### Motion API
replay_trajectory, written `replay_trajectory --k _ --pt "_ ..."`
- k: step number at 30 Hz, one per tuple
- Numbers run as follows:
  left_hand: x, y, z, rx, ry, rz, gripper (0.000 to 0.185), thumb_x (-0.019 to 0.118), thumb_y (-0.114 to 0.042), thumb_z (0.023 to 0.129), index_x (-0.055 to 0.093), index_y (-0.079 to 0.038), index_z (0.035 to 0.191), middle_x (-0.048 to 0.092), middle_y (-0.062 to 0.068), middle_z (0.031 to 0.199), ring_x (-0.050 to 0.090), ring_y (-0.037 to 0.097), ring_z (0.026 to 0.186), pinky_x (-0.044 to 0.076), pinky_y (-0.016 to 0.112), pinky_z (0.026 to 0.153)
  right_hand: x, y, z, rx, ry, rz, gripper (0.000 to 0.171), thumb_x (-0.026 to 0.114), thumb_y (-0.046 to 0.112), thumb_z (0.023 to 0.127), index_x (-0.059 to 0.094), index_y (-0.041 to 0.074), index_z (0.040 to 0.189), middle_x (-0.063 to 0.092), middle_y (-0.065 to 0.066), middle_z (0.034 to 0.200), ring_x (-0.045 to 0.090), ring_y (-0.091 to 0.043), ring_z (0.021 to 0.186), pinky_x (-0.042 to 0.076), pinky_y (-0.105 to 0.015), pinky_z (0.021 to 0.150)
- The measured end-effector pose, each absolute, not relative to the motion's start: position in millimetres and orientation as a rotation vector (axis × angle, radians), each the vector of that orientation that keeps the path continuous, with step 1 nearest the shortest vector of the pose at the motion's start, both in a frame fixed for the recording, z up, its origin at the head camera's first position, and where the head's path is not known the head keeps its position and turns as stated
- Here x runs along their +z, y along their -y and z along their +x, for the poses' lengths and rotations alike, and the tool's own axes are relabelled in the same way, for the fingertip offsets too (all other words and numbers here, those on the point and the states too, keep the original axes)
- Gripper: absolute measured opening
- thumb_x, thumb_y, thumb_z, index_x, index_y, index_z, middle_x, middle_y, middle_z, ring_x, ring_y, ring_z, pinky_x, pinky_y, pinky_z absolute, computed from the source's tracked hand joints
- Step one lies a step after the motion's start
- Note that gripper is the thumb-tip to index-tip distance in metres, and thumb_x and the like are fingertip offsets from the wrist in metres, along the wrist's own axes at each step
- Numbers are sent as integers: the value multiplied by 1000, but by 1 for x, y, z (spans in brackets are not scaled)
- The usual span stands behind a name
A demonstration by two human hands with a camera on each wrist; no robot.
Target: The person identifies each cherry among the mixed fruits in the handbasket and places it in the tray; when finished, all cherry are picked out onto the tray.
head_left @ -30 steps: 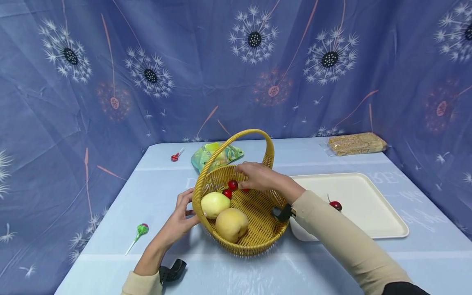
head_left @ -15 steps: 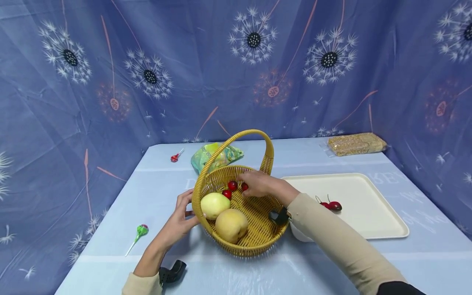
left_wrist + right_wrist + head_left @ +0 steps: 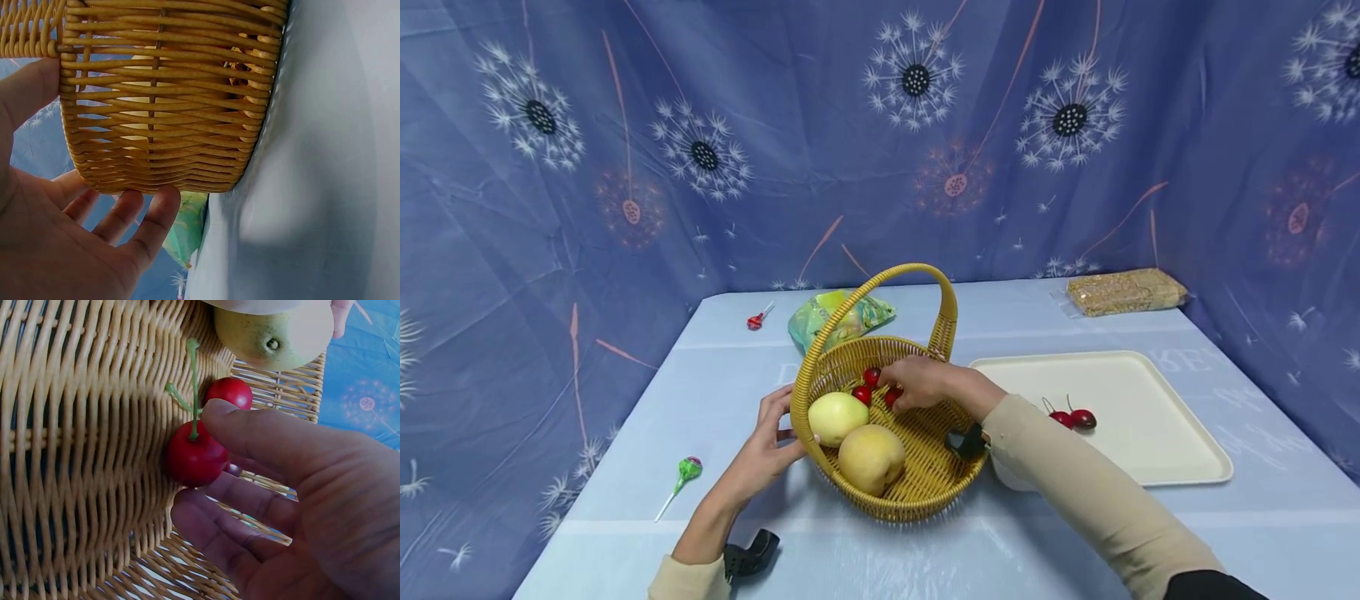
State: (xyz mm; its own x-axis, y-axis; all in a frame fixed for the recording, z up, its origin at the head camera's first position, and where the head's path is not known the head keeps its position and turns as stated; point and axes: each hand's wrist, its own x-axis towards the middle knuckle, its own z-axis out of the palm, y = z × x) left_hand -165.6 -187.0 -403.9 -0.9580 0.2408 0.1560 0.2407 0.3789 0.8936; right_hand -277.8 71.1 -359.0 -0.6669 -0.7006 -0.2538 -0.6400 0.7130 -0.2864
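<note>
right hand (image 3: 925,382): grip pinching a cherry (image 3: 195,459) inside the wicker basket (image 3: 925,492) — stem up
left hand (image 3: 765,450): grip released, fingers flat on the basket wall — steadying it

A blue curtain (image 3: 820,150) printed with white dandelion heads hangs on three sides of a worktop (image 3: 1075,533) covered in pale blue cloth, evenly lit.
</note>
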Motion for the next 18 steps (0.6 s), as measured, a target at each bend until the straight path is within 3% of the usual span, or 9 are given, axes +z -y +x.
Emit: replay_trajectory --k 18 --pt "-404 188 -165 1690 -2614 460 63 69 -17 86 38 -14 140 14 5 151 23 19 131 41 29 94 -368 -66 -277 -175 -2587 -1156 31 71 20 83 65 16 113 64 1 105 56 -15 92 46 -32 83"
